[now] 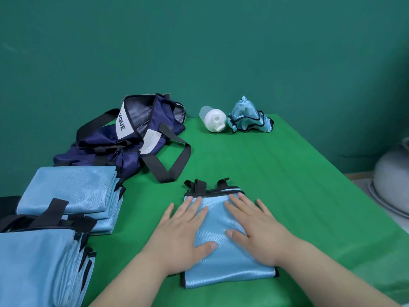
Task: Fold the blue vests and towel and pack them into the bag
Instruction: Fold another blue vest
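Observation:
A folded light-blue vest [218,227] with black trim lies on the green table in front of me. My left hand [183,233] presses flat on its left half and my right hand [254,229] presses flat on its right half, fingers straight. Two stacks of folded blue vests sit at the left: one farther back [70,191], one at the near edge [39,267]. The navy duffel bag [130,138] lies open at the back left, black straps spread out. A crumpled blue vest [247,116] lies at the far edge of the table.
A white bottle [213,119] lies on its side between the bag and the crumpled vest. The green table [287,185] ends at the right, where a grey rounded object [394,180] stands beside it. A teal wall backs the table.

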Available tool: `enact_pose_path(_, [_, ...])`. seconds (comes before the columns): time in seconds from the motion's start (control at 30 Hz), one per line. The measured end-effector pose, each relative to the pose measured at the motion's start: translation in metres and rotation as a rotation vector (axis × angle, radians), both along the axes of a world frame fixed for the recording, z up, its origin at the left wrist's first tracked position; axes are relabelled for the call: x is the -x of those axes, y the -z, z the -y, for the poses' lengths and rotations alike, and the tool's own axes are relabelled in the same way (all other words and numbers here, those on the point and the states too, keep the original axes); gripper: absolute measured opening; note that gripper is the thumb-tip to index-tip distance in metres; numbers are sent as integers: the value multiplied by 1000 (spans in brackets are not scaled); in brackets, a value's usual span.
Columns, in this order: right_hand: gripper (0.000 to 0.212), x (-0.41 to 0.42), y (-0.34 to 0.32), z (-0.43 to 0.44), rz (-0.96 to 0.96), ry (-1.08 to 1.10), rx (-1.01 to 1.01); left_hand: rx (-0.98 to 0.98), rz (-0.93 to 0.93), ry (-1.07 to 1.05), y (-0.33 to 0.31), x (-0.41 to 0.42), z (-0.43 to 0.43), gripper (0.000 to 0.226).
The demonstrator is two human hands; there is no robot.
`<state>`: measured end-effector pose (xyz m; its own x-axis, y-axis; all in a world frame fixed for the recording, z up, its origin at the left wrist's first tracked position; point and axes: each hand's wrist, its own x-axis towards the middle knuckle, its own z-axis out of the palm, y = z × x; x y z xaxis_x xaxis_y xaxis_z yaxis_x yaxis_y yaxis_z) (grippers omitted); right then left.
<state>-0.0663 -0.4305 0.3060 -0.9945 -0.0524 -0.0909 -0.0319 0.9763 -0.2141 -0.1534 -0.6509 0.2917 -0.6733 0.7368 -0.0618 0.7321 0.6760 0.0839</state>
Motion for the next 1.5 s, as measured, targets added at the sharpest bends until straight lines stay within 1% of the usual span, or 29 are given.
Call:
enact_pose_path(0.07, [63,-3,4,-4,-77,3,128,-43,-9,-5,1,0,3,88])
enact_pose_path(0.17, [46,-15,11,-11,-363,154,414,-183,9,-41,2,-3,15,84])
enact_pose_path(0.2, [41,-20,14,-15,-452,213,466,-258,36,-58,3,-5,19,84])
enact_pose_path(0.27, [33,-30,18,-16,-528,249,518,-397,69,-64,4,-15,30,81])
enact_pose_path(0.37, [26,-47,20,-11,-526,125,513,-488,77,-2,9,-33,41,66])
enact_pose_path(0.43, [26,-58,18,-6,-510,33,499,-510,28,72,14,-45,47,53])
enact_pose_path(0.5, [20,-69,13,0,-484,-34,455,-513,-57,154,15,-57,51,42])
enact_pose_path(0.57, [17,-78,13,4,-447,-75,388,-481,-116,228,14,-66,52,37])
enact_pose_path(0.6, [19,-83,14,5,-413,-78,358,-459,-127,242,14,-70,53,36])
enact_pose_path(0.7, [31,-93,19,7,-315,-64,272,-428,-97,185,14,-76,55,39])
enact_pose_path(0.77, [34,-95,18,8,-304,-61,247,-420,-107,151,13,-79,55,38])
enact_pose_path(0.93, [30,-93,18,10,-330,-42,253,-430,-125,117,7,-80,47,21])
enact_pose_path(1.13, [20,-88,24,9,-372,-55,210,-469,-136,74,10,-75,40,25])
enact_pose_path(1.27, [9,-84,22,9,-416,-49,283,-535,-90,33,10,-69,36,24])
enact_pose_path(1.3, [9,-84,21,9,-424,-46,309,-543,-87,34,11,-69,37,23])
enact_pose_path(1.43, [24,-82,21,6,-403,-47,350,-603,-59,45,8,-69,39,12])
enact_pose_path(1.5, [19,-81,23,6,-414,-53,368,-619,-26,53,7,-69,41,8])
